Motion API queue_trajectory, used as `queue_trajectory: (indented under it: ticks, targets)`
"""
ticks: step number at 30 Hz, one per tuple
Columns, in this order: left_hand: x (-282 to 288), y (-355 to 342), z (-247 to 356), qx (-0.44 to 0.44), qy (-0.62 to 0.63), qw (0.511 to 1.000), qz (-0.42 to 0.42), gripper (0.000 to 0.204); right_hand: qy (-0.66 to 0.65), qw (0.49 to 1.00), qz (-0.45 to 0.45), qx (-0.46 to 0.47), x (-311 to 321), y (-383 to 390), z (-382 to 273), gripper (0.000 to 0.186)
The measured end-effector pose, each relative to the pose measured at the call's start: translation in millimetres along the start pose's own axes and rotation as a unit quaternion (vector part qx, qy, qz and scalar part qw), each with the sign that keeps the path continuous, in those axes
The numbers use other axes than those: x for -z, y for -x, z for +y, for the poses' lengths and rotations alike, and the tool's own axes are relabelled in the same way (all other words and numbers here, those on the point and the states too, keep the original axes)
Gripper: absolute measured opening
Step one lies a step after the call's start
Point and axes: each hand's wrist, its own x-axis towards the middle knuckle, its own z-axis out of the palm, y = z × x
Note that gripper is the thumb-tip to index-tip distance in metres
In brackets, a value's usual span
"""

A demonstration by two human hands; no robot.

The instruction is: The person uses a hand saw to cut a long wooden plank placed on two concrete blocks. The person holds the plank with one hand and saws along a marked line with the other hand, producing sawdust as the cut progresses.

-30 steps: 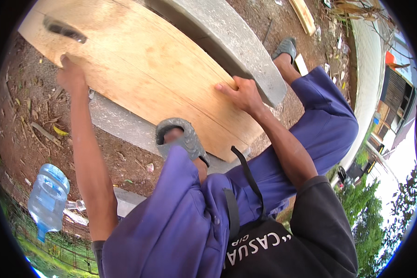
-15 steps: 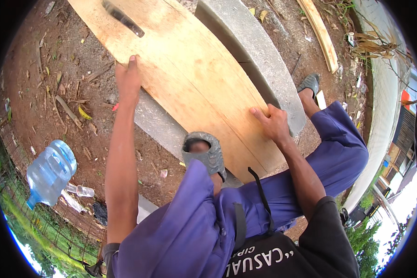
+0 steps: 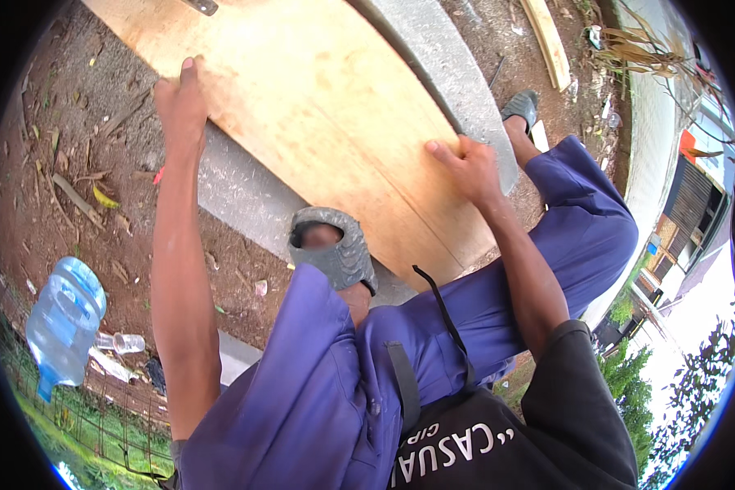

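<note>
In the head view, a long wooden board (image 3: 318, 122) is seen laid over two grey concrete slabs, the right slab (image 3: 469, 77) showing past its right edge and the left slab (image 3: 249, 192) past its left edge. The board is stretched from the top of the view down to the space between the person's legs.

Its left edge is gripped by the left hand (image 3: 182, 106), the thumb laid on the upper face; the other fingers are mostly hidden at the edge, so whether they are spread or pressed together cannot be told. Its right edge is held near the lower end by the right hand (image 3: 475, 167), the thumb laid flat on the wood and the fingers curled around the edge, their tips hidden.

A dark narrow object (image 3: 202, 6) on the board is cut off by the upper border. The board's lower left edge is partly covered by a grey sandal (image 3: 335, 253). On the ground to the left, a blue water jug (image 3: 67, 318) and a clear plastic cup (image 3: 128, 343) are seen; a loose wooden strip (image 3: 549, 45) is seen at the upper right.
</note>
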Motion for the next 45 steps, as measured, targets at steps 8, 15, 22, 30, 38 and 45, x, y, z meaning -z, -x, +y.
queue_trajectory:
  ticks: [8, 15, 22, 30, 38, 45]
  targets:
    - [-5, 7, 3, -0.055, 0.01, 0.998, 0.026, 0.036, -0.024, 0.999, -0.02, 0.02, -19, -7, 11, 0.064]
    - [-20, 11, 11, -0.022, -0.208, 0.967, 0.149, 0.043, 0.018, 0.997, -0.033, 0.066, -13, 3, -2, 0.066]
    - [-30, 36, 40, 0.033, -0.25, 0.954, 0.165, 0.04, 0.108, 0.98, -0.119, 0.12, 10, 7, -15, 0.101]
    - [-43, 63, 21, 0.001, -0.338, 0.928, 0.154, 0.072, 0.138, 0.978, -0.151, 0.025, 12, 8, -28, 0.097]
    - [-53, 67, 18, -0.005, -0.363, 0.919, 0.152, 0.079, 0.183, 0.967, -0.175, -0.011, 10, -4, -31, 0.094]
    - [-55, 66, 10, 0.012, -0.346, 0.921, 0.178, 0.087, 0.17, 0.965, -0.2, -0.016, 2, -12, -19, 0.087]
